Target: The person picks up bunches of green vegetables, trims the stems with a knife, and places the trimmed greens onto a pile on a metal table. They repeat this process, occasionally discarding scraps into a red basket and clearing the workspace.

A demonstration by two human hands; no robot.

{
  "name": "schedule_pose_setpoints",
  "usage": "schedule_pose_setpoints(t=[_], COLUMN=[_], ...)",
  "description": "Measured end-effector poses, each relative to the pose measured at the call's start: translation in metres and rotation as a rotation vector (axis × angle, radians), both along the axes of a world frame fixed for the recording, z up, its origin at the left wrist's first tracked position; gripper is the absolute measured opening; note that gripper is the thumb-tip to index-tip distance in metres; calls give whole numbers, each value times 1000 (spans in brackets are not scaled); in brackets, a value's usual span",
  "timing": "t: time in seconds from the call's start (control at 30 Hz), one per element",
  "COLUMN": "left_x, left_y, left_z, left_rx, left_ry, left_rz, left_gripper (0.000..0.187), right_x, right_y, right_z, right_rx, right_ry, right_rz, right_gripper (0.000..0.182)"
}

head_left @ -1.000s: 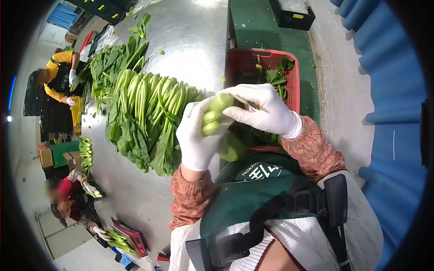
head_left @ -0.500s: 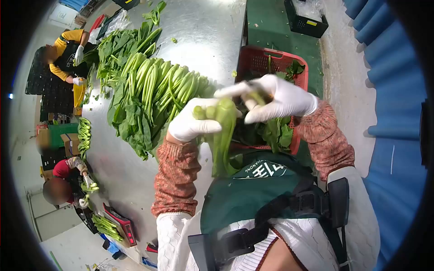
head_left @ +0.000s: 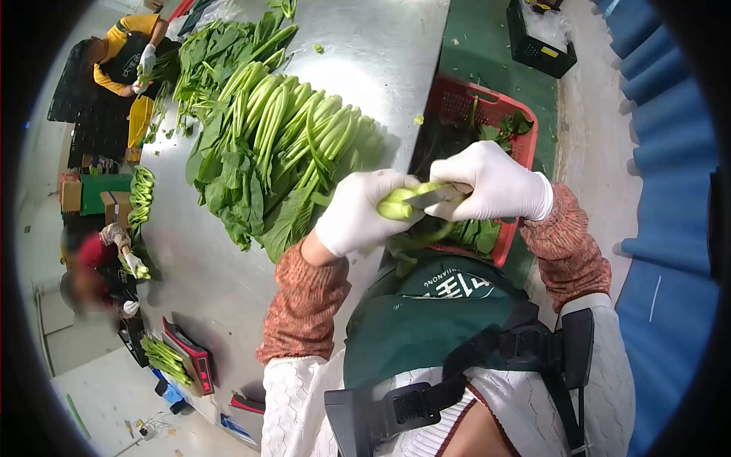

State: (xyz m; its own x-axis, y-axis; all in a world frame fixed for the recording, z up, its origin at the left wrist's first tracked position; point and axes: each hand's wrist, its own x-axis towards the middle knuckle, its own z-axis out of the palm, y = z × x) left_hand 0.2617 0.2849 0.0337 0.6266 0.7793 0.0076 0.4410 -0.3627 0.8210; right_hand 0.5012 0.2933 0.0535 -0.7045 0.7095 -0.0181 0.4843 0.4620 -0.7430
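Both my hands wear white gloves and meet above the near edge of the metal table. My left hand [head_left: 362, 213] is closed around a bunch of green stems [head_left: 396, 206], their pale cut ends facing my right hand. A knife [head_left: 435, 196] is gripped in my right hand [head_left: 491, 183], its blade against the stem ends. The leaves of the bunch hang below my hands, partly hidden. A large pile of leafy greens [head_left: 282, 145] lies on the table to the left, stems toward me. Beyond my hands stands a red basket [head_left: 525, 160] with loose leaves in it.
The metal table [head_left: 221, 274] stretches to the left, with a red scale [head_left: 194, 358] and a stem bundle [head_left: 164, 358] on it. Two people stand across it, one in yellow [head_left: 126, 53], one in red [head_left: 95, 255]. A black crate [head_left: 541, 46] and blue curtain [head_left: 662, 152] are at right.
My hands have come together, and the knife blade now shows against the stem ends. The bunch has turned in my left hand. The whole view has shifted slightly.
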Motion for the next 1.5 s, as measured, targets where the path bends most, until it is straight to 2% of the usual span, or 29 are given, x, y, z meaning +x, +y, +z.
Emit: schedule_pose_setpoints(t=[0.03,0.1,0.13,0.17,0.23,0.27,0.3,0.33,0.37,0.4,0.47,0.5,0.57,0.7,0.8,0.83,0.87,0.9,1.0,1.1,1.13,1.2,1.3,1.37,1.4,1.43,1.47,1.5], left_x=[-5,-15,-27,-52,-97,-118,-155,-166,-170,-169,-176,-178,-169,-174,-185,-188,-191,-193,-197,-197,-195,-188,-158,-124,-106,-86,-68,-50], left_y=[-6,-17,-19,-19,-37,-49,-58,-65,-72,-75,-85,-88,-84,-79,-83,-85,-87,-89,-95,-103,-103,-102,-90,-81,-74,-63,-55,-45], left_z=[0,1,5,6,24,32,25,22,18,18,10,8,8,9,8,7,6,4,4,3,4,9,25,41,46,50,51,48], left_rx=[105,300,310,322,-55,-136,-92,-107,-56,-3,-83,-121,-136,-138,-91,-80,-71,-85,-80,-88,-83,-70,126,249,319,472,594,740], left_ry=[76,143,202,193,-79,-225,-368,-692,-797,-903,-1033,-1015,-960,-840,-745,-722,-701,-786,-763,-762,-721,-637,-340,-142,-96,-22,38,80], left_rz=[18,110,244,315,583,716,652,638,674,707,712,734,787,859,935,952,971,1001,1066,1137,1137,1119,1088,1021,915,797,694,636], left_gripper=[28,21,22,24,28,27,23,23,28,34,34,35,36,37,36,36,35,34,33,30,29,26,23,25,25,29,38,52], right_x=[1,4,10,18,41,50,58,59,56,41,4,-22,-71,-168,-217,-220,-219,-218,-196,-160,-150,-124,-88,-81,-79,-76,-74,-71], right_y=[-2,1,3,5,15,19,21,23,30,36,58,69,94,154,197,203,208,211,194,164,155,143,136,111,98,89,80,70], right_z=[-2,-14,-20,-25,-41,-49,-63,-76,-86,-83,-83,-74,-64,-52,-85,-88,-91,-92,-68,-39,-36,-17,-29,-4,4,0,-1,8], right_rx=[-91,-32,10,-75,-1,13,139,269,211,220,265,291,418,507,770,770,770,769,643,163,-40,-233,-230,-205,-197,-112,95,18], right_ry=[43,-13,-35,41,-150,-242,-332,-419,-527,-401,-121,-48,5,-51,23,-6,-37,-67,101,245,370,276,312,312,311,368,395,401], right_rz=[-10,55,91,47,-70,-134,-165,-196,-212,-212,-144,-132,-119,-128,-126,-90,-53,-13,51,2,-110,-236,-247,-241,-238,-196,-148,-117], right_gripper=[24,20,20,21,25,29,39,50,74,60,41,29,19,30,32,34,36,39,34,23,25,27,29,30,30,18,17,17])
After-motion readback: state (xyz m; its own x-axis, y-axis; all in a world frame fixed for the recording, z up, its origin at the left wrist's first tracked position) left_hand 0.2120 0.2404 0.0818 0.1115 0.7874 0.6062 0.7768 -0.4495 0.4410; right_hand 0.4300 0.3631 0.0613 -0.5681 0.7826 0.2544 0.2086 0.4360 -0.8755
